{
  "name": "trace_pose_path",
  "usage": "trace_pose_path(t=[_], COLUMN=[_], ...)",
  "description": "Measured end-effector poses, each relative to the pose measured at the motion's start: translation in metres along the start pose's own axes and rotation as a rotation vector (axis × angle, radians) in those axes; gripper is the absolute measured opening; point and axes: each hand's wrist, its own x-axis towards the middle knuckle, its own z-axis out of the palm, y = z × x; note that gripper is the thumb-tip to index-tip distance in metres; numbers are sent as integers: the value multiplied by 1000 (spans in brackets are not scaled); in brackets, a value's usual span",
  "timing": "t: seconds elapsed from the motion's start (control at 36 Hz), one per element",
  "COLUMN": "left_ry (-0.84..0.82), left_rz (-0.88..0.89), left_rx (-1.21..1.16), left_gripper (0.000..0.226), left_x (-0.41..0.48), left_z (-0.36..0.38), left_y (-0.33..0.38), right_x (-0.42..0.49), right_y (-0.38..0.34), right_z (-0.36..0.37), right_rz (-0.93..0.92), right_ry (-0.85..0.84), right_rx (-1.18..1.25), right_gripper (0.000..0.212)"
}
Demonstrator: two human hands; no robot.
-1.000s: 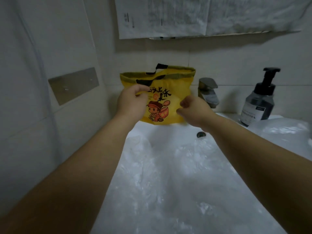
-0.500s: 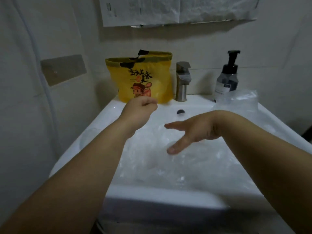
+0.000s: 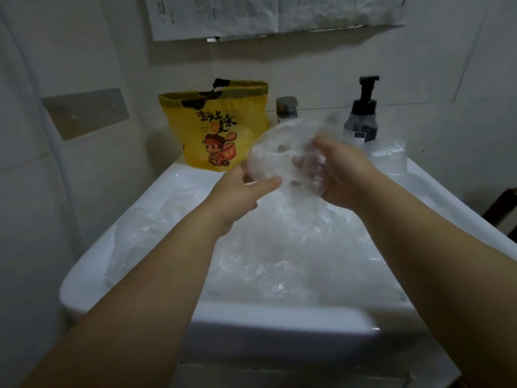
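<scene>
Clear plastic bag (image 3: 282, 152) held by left hand (image 3: 240, 191) and right hand (image 3: 341, 175).

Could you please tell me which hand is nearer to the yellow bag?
Left. The left hand sits just in front of the yellow bag; the right hand is farther right, in front of the pump bottle.

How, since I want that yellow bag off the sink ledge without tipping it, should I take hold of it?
Take the black handles at the top of the yellow bag, coming down from above. It stands upright with its mouth open, its sides look soft, and the faucet stands close on its right.
</scene>
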Motion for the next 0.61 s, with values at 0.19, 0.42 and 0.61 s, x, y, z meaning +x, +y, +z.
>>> trace_pose_path(t=[0.19, 0.42, 0.61], left_ry=[92, 308, 205], left_rz=[-99, -110, -34], left_rx=[-441, -431, -320], left_gripper=[12, 17, 15], left_x=[33, 49, 45], left_z=[18, 6, 5], left_y=[-6, -29, -30], right_x=[19, 40, 32], right_y=[14, 34, 43], right_z=[-14, -19, -8], right_rz=[163, -125, -424], right_ry=[-122, 562, 313], right_rx=[155, -215, -572], right_gripper=[23, 41, 18])
